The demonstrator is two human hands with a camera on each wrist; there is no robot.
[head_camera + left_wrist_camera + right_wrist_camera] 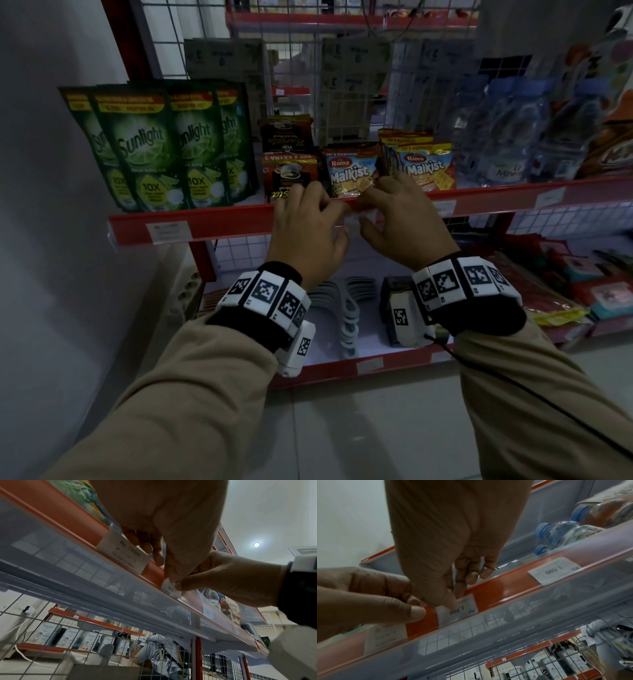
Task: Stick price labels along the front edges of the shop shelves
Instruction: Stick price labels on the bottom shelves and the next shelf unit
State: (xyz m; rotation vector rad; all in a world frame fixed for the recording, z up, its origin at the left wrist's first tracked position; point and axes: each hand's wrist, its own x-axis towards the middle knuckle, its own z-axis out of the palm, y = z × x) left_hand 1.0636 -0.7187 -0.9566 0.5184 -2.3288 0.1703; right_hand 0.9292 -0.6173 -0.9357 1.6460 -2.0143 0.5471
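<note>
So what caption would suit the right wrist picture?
Right hand pressing a 1,500 price label onto the red shelf edge, left hand alongside.

My right hand (436, 545) covers one corner of the price label (458, 609). The small print under its price is too blurred to read. On the head view, my hands hide the label completely.

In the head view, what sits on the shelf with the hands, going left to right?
Sunlight pouches → coffee sachet packs → Malkist cracker packs → water bottles; left hand and right hand meet at the shelf's red front edge.
</note>
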